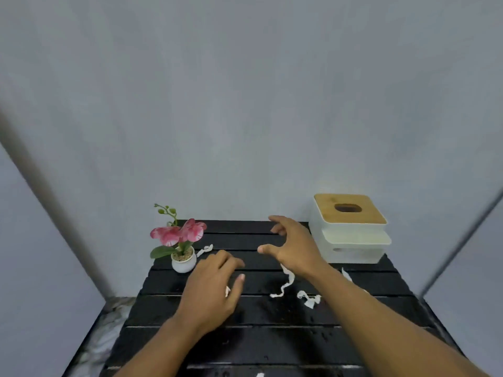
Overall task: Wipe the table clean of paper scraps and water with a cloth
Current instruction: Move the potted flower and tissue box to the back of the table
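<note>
Both bare hands hang over the black slatted table (272,338), palms down. The left hand (212,292) is spread and holds nothing, though a bit of white shows at its thumb. The right hand (292,244) reaches toward twelve o'clock, fingers splayed and empty. Paper scraps (285,285) lie at the right wrist's four o'clock; one more (204,250) sits beside the flower pot (184,261) at ten o'clock. Water beads dot the near slats. A tissue box (351,228) stands at two o'clock. I see no cloth.
</note>
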